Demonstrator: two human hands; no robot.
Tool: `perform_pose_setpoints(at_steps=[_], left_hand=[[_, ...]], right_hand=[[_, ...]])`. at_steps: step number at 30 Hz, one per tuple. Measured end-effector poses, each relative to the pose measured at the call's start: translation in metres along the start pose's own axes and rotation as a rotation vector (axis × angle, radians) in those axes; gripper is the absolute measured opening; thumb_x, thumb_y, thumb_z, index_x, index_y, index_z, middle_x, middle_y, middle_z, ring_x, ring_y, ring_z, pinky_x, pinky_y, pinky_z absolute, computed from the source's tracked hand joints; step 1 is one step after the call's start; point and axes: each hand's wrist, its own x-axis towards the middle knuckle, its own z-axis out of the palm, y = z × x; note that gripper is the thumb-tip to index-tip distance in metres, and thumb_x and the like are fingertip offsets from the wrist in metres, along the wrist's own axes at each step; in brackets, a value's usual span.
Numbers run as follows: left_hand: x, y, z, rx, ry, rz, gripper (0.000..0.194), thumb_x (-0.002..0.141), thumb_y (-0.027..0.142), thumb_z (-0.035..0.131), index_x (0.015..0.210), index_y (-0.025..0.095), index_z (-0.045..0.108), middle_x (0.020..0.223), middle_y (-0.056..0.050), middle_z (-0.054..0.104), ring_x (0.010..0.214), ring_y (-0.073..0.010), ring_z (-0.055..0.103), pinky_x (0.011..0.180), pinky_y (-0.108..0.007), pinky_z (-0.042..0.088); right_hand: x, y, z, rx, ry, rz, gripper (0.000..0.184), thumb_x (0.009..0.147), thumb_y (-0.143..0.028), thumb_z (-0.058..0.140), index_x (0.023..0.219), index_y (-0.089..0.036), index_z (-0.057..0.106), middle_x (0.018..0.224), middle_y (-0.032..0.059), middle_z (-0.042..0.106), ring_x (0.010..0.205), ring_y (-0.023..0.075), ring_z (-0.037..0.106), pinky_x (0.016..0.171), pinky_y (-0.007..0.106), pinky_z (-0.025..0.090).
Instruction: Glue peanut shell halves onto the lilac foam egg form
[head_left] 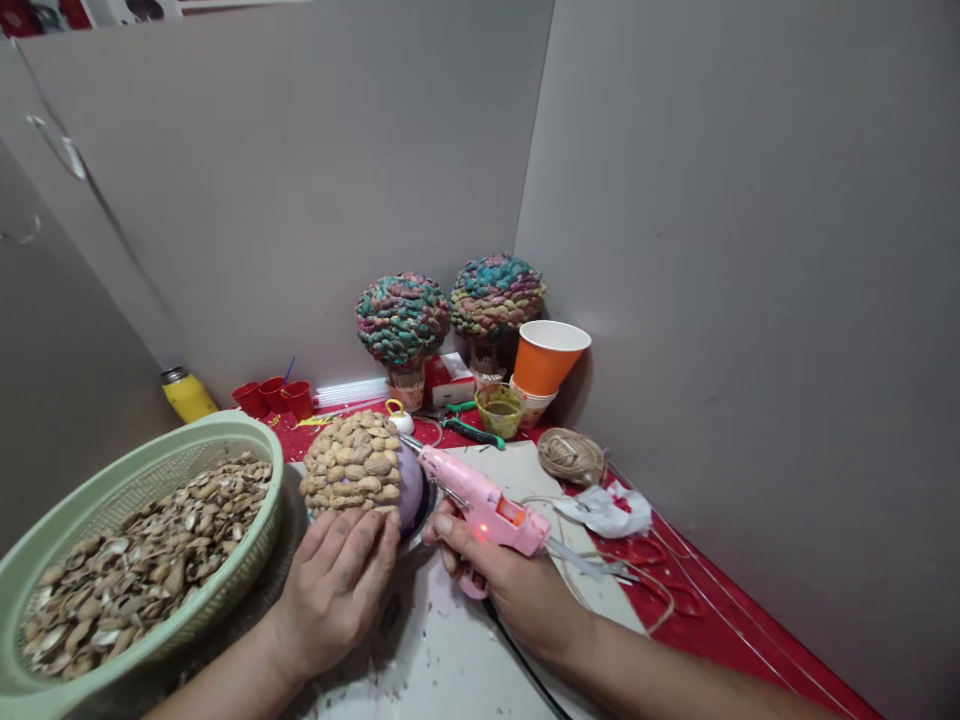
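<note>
A pink hot glue gun [480,495] with a lit orange lamp is in my right hand [517,585], fingers wrapped around its handle. Its nozzle points up and left, close to the bare part of a purple ball [410,485]. Rows of peanut shells [352,460] cover the ball's left side and top. My left hand [341,575] is at the ball's lower front, fingers pressed together on a peanut shell [393,516] at the edge of the covered part; the fingertips mostly hide it. A dark, shiny rim shows beneath the ball.
A green colander [255,440] of shells stands left. Behind are two coloured shell-covered trees [403,318] [496,295], red cups [271,394], an orange paper cup [550,360] and pliers [472,432]. Twine [571,456] and red scissors [660,560] lie right. Grey walls enclose the table.
</note>
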Motion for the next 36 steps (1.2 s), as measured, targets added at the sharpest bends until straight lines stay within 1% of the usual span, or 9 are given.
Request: perform_pose_setpoints(at_steps=[3,7,9,14,18,24,30,33,36], left_hand=[[0.001,-0.001,-0.001,0.002,0.007,0.010,0.031,0.092,0.007,0.040,0.107,0.008,0.068,0.093,-0.015,0.074,0.093,-0.0243,0.065,0.091,-0.039,0.042],[0.004,-0.004,-0.003,0.001,0.017,0.013,0.031,0.092,0.006,0.040,0.104,0.008,0.068,0.092,-0.016,0.074,0.092,-0.0243,0.065,0.088,-0.038,0.043],[0.004,-0.005,-0.004,0.003,0.018,0.012,0.029,0.091,0.005,0.043,0.104,0.009,0.068,0.090,-0.015,0.073,0.091,-0.0240,0.065,0.087,-0.038,0.043],[0.001,-0.006,-0.004,-0.017,0.013,-0.003,0.028,0.089,0.002,0.046,0.102,0.008,0.070,0.087,-0.014,0.071,0.085,-0.0238,0.064,0.083,-0.039,0.044],[0.000,-0.006,-0.003,-0.023,-0.003,-0.006,0.031,0.089,0.001,0.044,0.106,0.007,0.070,0.091,-0.016,0.072,0.089,-0.0263,0.064,0.084,-0.040,0.043],[-0.002,-0.007,-0.002,-0.023,0.009,0.012,0.030,0.089,0.002,0.044,0.104,0.007,0.069,0.093,-0.016,0.074,0.090,-0.0262,0.064,0.084,-0.040,0.042],[0.008,-0.005,-0.002,-0.004,-0.012,-0.014,0.030,0.093,0.007,0.042,0.108,0.008,0.068,0.090,-0.014,0.074,0.087,-0.0241,0.064,0.084,-0.038,0.041],[0.013,-0.003,-0.001,0.029,-0.037,-0.035,0.028,0.092,0.007,0.045,0.108,0.008,0.067,0.088,-0.014,0.072,0.084,-0.0248,0.063,0.084,-0.039,0.042],[0.015,-0.002,0.001,0.048,-0.038,-0.034,0.025,0.090,0.008,0.048,0.106,0.008,0.067,0.086,-0.014,0.071,0.082,-0.0254,0.063,0.082,-0.040,0.043]], right_hand=[[0.001,0.001,-0.001,0.002,-0.001,0.018,0.061,0.068,-0.077,0.062,0.078,-0.018,0.064,0.060,-0.0027,0.051,0.051,0.0113,0.043,0.048,0.024,0.031],[0.002,0.004,-0.001,0.012,-0.013,0.000,0.055,0.073,-0.072,0.062,0.078,-0.017,0.064,0.059,-0.0030,0.051,0.050,0.0104,0.041,0.047,0.024,0.028],[0.002,0.006,0.000,0.011,-0.012,-0.002,0.053,0.075,-0.071,0.061,0.076,-0.018,0.063,0.058,-0.0032,0.051,0.050,0.0104,0.041,0.047,0.024,0.028],[0.004,0.008,-0.001,0.021,0.006,0.017,0.051,0.074,-0.070,0.063,0.075,-0.019,0.063,0.059,-0.0024,0.052,0.052,0.0115,0.043,0.048,0.025,0.029],[0.003,0.010,-0.001,0.033,0.018,0.044,0.051,0.073,-0.069,0.064,0.076,-0.019,0.064,0.059,-0.0021,0.054,0.051,0.0116,0.043,0.048,0.025,0.029],[0.003,0.009,0.000,0.048,0.016,0.050,0.054,0.071,-0.071,0.065,0.078,-0.018,0.066,0.061,-0.0015,0.055,0.053,0.0117,0.044,0.049,0.025,0.030],[0.004,0.013,-0.002,0.012,0.010,0.036,0.051,0.074,-0.070,0.063,0.076,-0.019,0.066,0.060,-0.0013,0.055,0.053,0.0122,0.044,0.049,0.025,0.031],[0.004,0.014,-0.003,0.018,-0.002,0.011,0.052,0.075,-0.071,0.062,0.078,-0.019,0.067,0.064,-0.0008,0.056,0.055,0.0124,0.046,0.050,0.025,0.032],[0.003,0.011,-0.003,0.027,-0.008,0.010,0.054,0.075,-0.072,0.061,0.080,-0.019,0.068,0.063,-0.0011,0.055,0.054,0.0121,0.045,0.049,0.025,0.030]])
